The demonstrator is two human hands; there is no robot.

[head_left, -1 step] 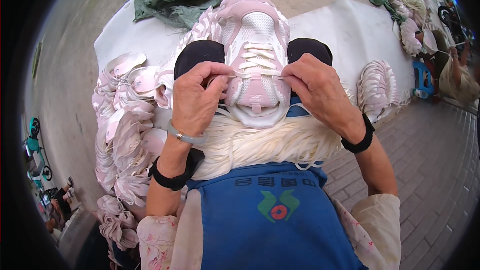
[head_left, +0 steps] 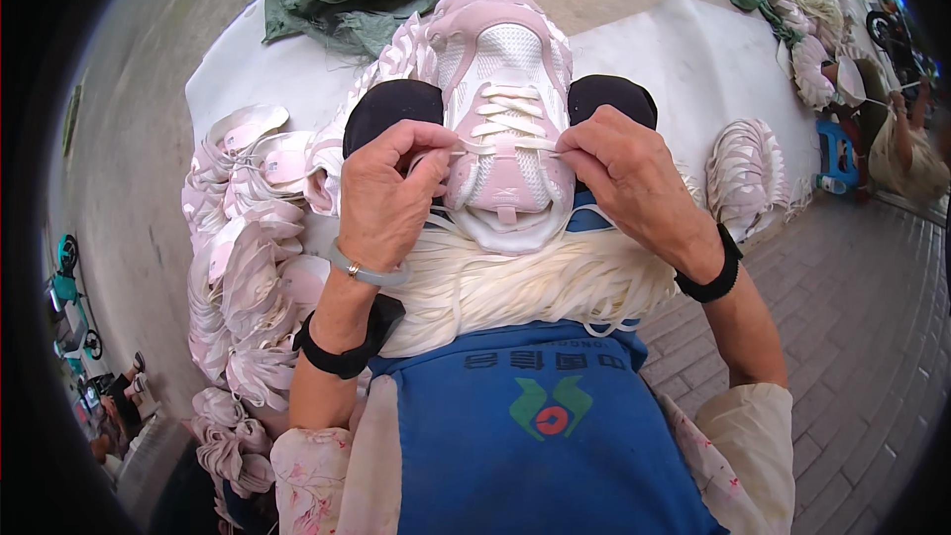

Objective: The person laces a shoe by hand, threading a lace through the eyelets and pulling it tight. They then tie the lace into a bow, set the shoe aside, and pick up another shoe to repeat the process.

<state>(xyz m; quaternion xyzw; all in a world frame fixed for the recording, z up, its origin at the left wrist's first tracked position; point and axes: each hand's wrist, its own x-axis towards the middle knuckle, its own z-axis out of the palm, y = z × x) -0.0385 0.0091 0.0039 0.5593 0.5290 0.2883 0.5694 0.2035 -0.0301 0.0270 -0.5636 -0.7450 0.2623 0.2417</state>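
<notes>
Several stacks of pink-and-white uppers crowd the left side. Next to them, the left hand pinches the cream lace between thumb and forefinger at the near edge of its eyelet row. At centre the shoe upper lies with its toe toward the person, the lace criss-crossing its tongue, above a bundle of loose laces by the blue apron. The right hand pinches the lace at the opposite edge, fingertips pressed together. Another stack of uppers stands farther right. The step in hand looks like drawing the lace through the row nearest the toe; the next move seems to call for an even pull from both sides, keeping the strands flat.
</notes>
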